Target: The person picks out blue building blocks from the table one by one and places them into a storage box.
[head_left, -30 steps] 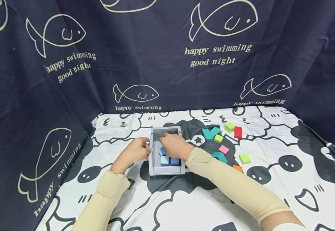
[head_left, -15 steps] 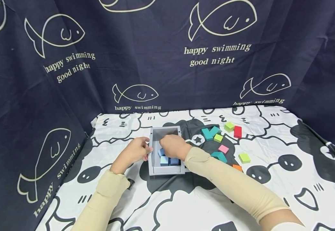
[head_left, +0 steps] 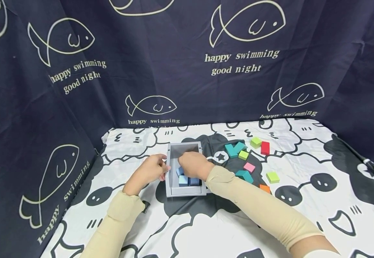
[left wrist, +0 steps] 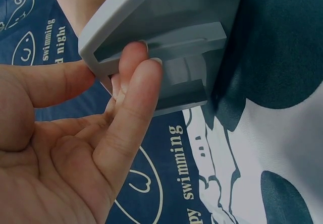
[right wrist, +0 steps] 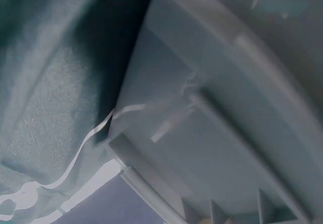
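Observation:
A grey box (head_left: pixel 170 181) without a lid stands on the sheep-print cloth. Its left rim is pinched by my left hand (head_left: pixel 150 167); in the left wrist view the thumb of that hand (left wrist: pixel 86 128) meets the rim while the fingers lie along the outer wall. My right hand (head_left: pixel 194 163) reaches down into the box, its fingertips hidden, so I cannot tell what they hold. Below it lie a light blue block (head_left: pixel 183 180), a dark blue block (head_left: pixel 194 181) and another blue block (head_left: pixel 180 171). The right wrist view shows only the box's outer wall (right wrist: pixel 212 148).
Right of the box lie teal blocks (head_left: pixel 231 151), lime green blocks (head_left: pixel 273 177), a red block (head_left: pixel 265 148), a pink block (head_left: pixel 249 167) and an orange block (head_left: pixel 265 188). A dark blue fish-print curtain (head_left: pixel 187 71) hangs behind the cloth.

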`<control>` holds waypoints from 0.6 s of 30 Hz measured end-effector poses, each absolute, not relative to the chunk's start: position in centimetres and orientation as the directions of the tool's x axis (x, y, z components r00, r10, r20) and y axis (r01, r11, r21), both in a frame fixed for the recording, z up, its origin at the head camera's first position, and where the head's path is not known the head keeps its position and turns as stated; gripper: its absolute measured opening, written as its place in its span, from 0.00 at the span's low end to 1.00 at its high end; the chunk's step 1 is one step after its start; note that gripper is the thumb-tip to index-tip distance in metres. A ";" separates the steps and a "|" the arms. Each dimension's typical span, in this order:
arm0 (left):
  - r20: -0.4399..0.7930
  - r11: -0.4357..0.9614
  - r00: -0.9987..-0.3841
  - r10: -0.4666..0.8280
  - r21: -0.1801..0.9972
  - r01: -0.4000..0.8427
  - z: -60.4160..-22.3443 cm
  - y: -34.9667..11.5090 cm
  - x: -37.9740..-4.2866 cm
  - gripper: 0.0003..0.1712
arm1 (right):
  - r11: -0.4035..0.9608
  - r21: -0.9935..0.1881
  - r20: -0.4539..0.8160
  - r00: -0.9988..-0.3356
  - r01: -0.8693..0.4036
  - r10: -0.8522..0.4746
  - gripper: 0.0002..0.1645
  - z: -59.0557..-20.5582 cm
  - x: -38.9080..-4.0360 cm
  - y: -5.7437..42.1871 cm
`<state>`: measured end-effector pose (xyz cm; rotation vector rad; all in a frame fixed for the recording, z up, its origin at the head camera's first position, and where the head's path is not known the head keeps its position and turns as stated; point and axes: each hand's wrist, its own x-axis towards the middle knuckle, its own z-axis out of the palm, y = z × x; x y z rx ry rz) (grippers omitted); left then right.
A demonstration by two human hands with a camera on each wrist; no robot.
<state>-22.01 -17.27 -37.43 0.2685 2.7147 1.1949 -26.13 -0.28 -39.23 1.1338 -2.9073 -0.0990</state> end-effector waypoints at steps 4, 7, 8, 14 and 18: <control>-0.086 0.662 -0.970 0.229 0.744 0.090 -37.4 -17.3 -22.0 0.27 | 0.717 0.070 0.017 -0.718 -0.694 -0.696 0.06 -39.2 -26.1 -0.2; -0.094 0.669 -0.970 0.223 0.739 0.082 -37.4 -17.3 -22.0 0.27 | 0.713 0.065 0.029 -0.713 -0.698 -0.701 0.08 -39.2 -26.1 -0.2; -0.096 0.671 -0.970 0.222 0.737 0.081 -37.4 -17.3 -21.9 0.27 | 0.714 0.060 0.030 -0.714 -0.697 -0.700 0.08 -39.2 -26.1 -0.2; -0.104 0.671 -0.969 0.223 0.738 0.075 -37.5 -17.4 -21.8 0.27 | 0.726 0.034 0.022 -0.726 -0.687 -0.688 0.07 -39.4 -26.1 -0.2; -0.093 0.667 -0.966 0.243 0.739 0.097 -37.6 -17.6 -22.1 0.26 | 0.710 -0.013 0.080 -0.709 -0.704 -0.701 0.02 -39.4 -26.3 0.0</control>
